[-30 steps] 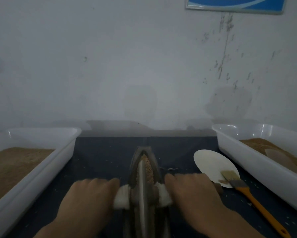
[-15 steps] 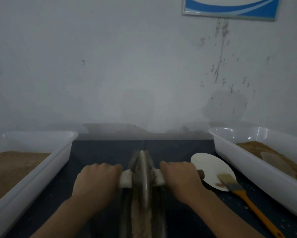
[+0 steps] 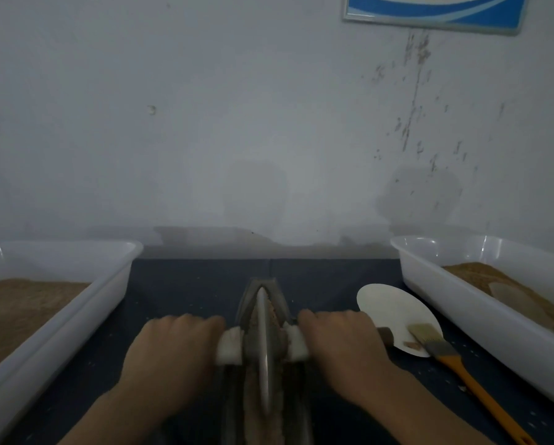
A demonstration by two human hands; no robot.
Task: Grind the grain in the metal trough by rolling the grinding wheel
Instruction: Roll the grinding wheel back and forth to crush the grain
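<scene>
Right, we are mid-roll here: our left hand [image 3: 173, 358] and right hand [image 3: 343, 351] each curl over one end of the handle [image 3: 296, 343] that runs through the grinding wheel [image 3: 263, 354], fingers wrapped down and pressed together around the white-padded grips, knuckles up. The wheel stands upright on its edge in the metal trough [image 3: 277, 297], which runs straight away from us down the middle of the dark table [image 3: 189, 284], and the grain [image 3: 274, 316] lies as a brownish strip along the trough floor, on both sides of the wheel and ahead of it toward the pointed far end. We judge this as the grinding stroke itself, somewhere in the middle of the job, since the strip looks coarse and uneven. The next move calls for even pressure from both hands, so the wheel stays upright and tracks the groove without riding up a wall, and a turnaround before the far tip. Now the count: one wheel, one trough, two hands on one handle. Two white tubs flank us, the left tub [image 3: 109, 284] and the right tub [image 3: 429, 284], each holding brown material. One white paper disc [image 3: 388, 313] lies right of the trough, and one brush [image 3: 445, 358] with an orange handle rests its bristles on the disc's near edge.
</scene>
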